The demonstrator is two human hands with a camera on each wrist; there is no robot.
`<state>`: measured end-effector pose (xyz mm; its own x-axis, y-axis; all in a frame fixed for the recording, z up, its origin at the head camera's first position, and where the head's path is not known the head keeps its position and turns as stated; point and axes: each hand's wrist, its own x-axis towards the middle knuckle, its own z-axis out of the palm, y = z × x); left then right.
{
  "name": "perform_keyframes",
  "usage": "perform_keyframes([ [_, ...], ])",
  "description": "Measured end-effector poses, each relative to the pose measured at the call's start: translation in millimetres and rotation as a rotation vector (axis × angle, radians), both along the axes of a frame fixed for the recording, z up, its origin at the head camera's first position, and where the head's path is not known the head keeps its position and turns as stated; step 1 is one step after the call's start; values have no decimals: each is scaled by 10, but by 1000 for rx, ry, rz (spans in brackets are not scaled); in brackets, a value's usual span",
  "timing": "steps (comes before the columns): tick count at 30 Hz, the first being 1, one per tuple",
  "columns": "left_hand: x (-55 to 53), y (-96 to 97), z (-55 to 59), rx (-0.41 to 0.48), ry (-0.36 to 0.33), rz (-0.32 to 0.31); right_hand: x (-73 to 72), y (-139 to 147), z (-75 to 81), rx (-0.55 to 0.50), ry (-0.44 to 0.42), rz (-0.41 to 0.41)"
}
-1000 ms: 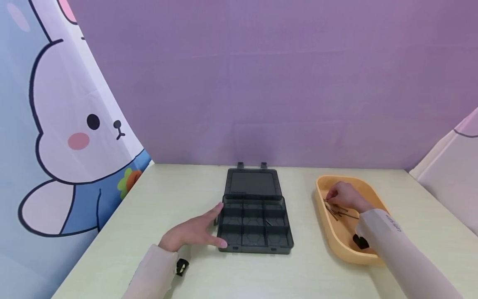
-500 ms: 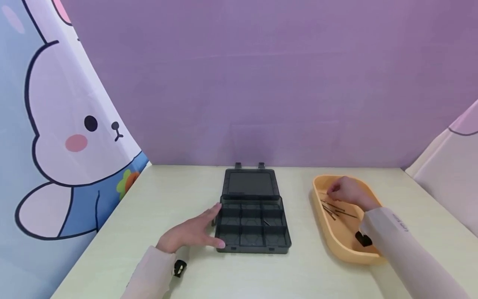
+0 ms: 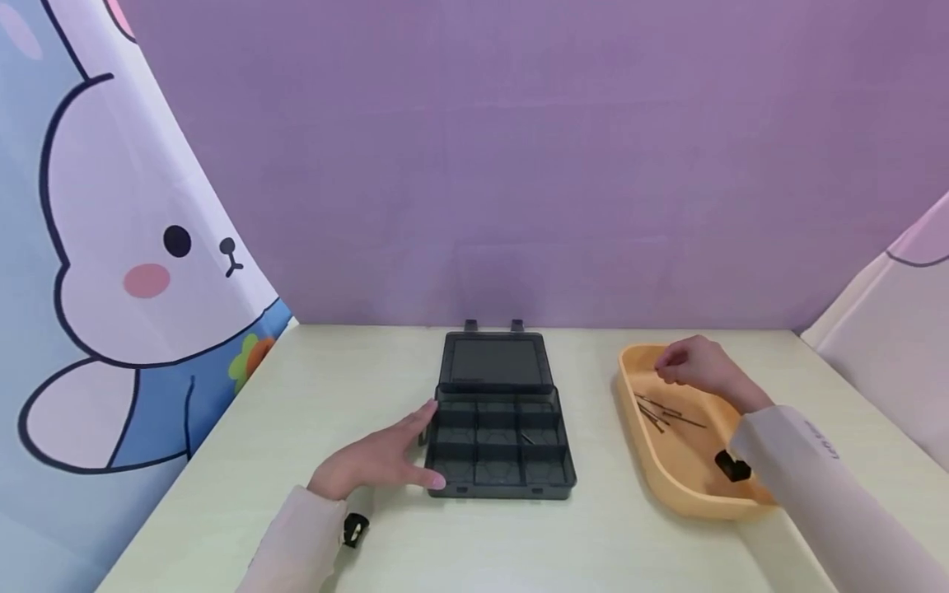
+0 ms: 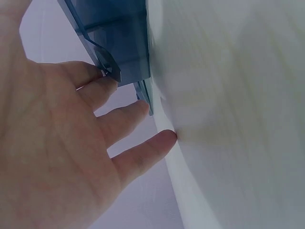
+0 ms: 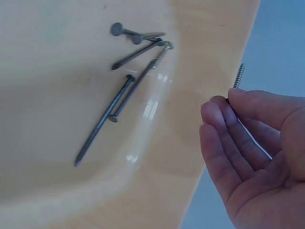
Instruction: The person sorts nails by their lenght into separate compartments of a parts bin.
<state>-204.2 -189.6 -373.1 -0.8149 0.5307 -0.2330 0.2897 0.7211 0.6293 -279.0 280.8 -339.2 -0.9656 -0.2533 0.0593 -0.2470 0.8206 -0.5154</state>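
My left hand [image 3: 378, 461] rests at the left side of a dark translucent compartment box [image 3: 500, 492], its thumb on the front left corner and its fingers fairly straight along the edge. The box's lid [image 3: 497, 362] lies back. One thin piece [image 3: 527, 438] sits in the right compartment of the middle row. My right hand [image 3: 700, 366] is above the far end of a yellow tray [image 3: 643, 445], pinching a screw [image 5: 239, 75] between thumb and fingertips. Below it, in the tray, lie several nails [image 5: 105, 121] and another screw [image 5: 161, 56].
Both the box and the tray stand on a pale table [image 3: 356, 362]. A purple cloth backdrop [image 3: 474, 165] rises behind the table. To the left hangs a cloth with a cartoon print [image 3: 141, 288].
My right hand has lifted away from the nails with the screw pinched in it, shifting slightly back and right. My left hand keeps its place on the box.
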Motion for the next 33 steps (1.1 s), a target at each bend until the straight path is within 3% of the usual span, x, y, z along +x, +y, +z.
perform_keyframes([
  [6, -13, 4, -11, -2, 6, 11, -36, 43, -8, 26, 56, -25],
  [16, -29, 0, -47, 1, 1, 19, 156, -128, 123, -27, 153, 8],
  [23, -39, 16, -71, 3, 0, 24, 304, -320, 196, -41, 92, 4],
  [33, -33, 29, -61, 17, -16, 31, 408, -536, 326, -50, 101, 45],
])
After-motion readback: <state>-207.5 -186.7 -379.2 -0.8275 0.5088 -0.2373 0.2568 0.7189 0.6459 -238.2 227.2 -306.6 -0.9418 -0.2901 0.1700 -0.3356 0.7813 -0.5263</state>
